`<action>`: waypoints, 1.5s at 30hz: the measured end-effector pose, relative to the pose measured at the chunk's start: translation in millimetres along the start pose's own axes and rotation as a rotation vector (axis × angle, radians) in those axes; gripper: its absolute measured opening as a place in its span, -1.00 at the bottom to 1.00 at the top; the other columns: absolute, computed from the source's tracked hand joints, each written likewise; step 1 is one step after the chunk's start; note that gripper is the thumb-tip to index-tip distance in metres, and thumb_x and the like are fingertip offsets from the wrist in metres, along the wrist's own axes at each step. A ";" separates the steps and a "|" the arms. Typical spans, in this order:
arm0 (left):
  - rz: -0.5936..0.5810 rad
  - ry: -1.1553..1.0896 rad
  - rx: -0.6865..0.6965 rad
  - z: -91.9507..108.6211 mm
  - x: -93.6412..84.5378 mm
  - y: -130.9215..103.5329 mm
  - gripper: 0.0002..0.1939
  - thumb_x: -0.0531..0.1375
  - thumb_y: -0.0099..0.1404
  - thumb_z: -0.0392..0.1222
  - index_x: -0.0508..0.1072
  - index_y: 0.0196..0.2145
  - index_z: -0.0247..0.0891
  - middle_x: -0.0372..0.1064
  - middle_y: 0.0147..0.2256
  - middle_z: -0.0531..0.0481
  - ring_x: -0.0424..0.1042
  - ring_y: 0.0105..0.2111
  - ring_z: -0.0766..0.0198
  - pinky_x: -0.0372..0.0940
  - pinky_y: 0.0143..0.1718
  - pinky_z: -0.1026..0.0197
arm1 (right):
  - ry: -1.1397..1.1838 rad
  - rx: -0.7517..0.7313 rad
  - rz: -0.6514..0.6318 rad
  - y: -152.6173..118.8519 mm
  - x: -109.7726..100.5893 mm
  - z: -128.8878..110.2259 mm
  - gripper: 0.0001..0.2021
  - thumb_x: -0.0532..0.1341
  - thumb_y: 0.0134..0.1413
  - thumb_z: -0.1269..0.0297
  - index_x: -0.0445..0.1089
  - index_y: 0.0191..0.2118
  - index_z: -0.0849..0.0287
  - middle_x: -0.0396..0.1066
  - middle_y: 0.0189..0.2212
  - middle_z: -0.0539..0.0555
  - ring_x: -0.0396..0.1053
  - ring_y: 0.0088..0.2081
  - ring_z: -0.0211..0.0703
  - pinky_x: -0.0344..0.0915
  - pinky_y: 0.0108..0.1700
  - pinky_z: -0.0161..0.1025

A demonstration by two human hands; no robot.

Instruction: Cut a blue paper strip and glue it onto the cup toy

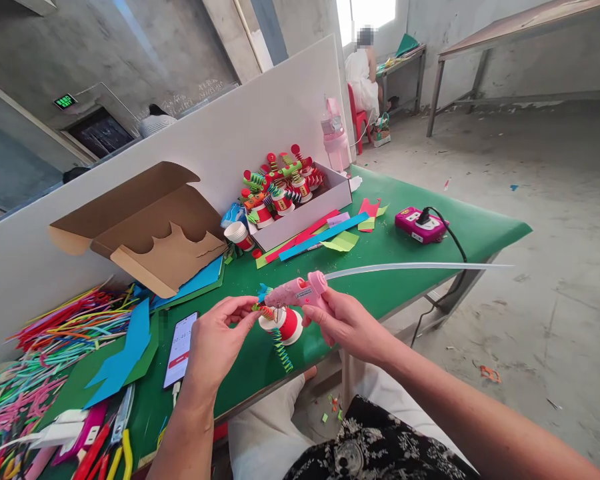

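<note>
My right hand [337, 317] is wrapped round the handle of a pink glue gun [300, 291], with a long clear glue stick running out of its back to the right. The gun's nozzle points left, over a red and white paper cup [291, 325] that lies on its side on the green table. A blue-green folded paper strip [282, 350] hangs from the cup toward the table's front edge. My left hand [230, 327] pinches a small orange and green folded paper piece [265, 311] beside the cup and close to the nozzle. The nozzle tip is hard to make out.
Finished paper-cup figures fill a white box [305, 223] at the back, near an open cardboard box [155, 227]. Pipe cleaners [80, 320], pliers [123, 417] and a phone [181, 350] lie left. A magenta power strip [420, 225] is right. A person sits far off.
</note>
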State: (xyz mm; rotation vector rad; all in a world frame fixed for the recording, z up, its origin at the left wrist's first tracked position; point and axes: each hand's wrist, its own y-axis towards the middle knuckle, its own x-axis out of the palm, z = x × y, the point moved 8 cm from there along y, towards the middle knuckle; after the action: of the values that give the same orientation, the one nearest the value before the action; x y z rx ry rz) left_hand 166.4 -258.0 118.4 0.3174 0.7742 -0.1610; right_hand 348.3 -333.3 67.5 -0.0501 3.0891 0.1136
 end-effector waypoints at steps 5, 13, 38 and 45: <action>0.001 -0.003 -0.008 -1.0 -0.6 0.0 -0.66 0.32 0.04 0.10 0.61 -0.32 -0.19 0.54 -0.35 -0.02 0.47 -0.41 0.23 0.42 -0.36 0.22 | -0.011 -0.015 0.002 1.2 0.1 -0.9 -0.69 0.05 0.26 0.02 0.27 -0.37 0.14 0.16 -0.65 -0.12 0.14 -0.57 -0.29 0.07 -0.49 -0.31; -0.003 0.000 -0.018 -4.0 -0.6 -0.6 -0.67 0.32 0.04 0.08 0.60 -0.31 -0.18 0.54 -0.35 -0.01 0.48 -0.39 0.22 0.41 -0.35 0.21 | -0.052 -0.048 0.017 1.8 -0.3 -1.5 -0.70 0.05 0.27 0.04 0.24 -0.38 0.14 0.14 -0.63 -0.13 0.12 -0.55 -0.30 0.06 -0.47 -0.32; 0.003 -0.019 -0.001 -5.8 1.0 -0.9 -0.69 0.33 0.04 0.07 0.60 -0.32 -0.18 0.53 -0.37 0.00 0.46 -0.40 0.25 0.41 -0.35 0.23 | -0.103 -0.043 0.022 2.6 -1.0 2.9 -0.69 0.02 0.26 0.03 0.19 -0.39 0.13 0.16 -0.61 -0.12 0.11 -0.55 -0.30 0.06 -0.49 -0.32; -0.005 0.010 0.085 -3.6 0.5 -4.3 -0.74 0.31 0.12 0.01 0.56 -0.29 -0.18 0.53 -0.37 0.02 0.48 -0.40 0.25 0.42 -0.32 0.23 | -0.047 -0.014 0.026 3.0 -0.7 4.0 -0.67 0.05 0.26 0.01 0.20 -0.41 0.13 0.17 -0.64 -0.13 0.14 -0.56 -0.31 0.07 -0.50 -0.33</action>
State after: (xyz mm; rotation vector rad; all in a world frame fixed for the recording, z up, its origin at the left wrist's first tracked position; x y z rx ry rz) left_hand 163.3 -260.8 114.7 0.3975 0.7794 -0.1974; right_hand 349.1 -330.0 63.7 -0.0075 3.0431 0.1347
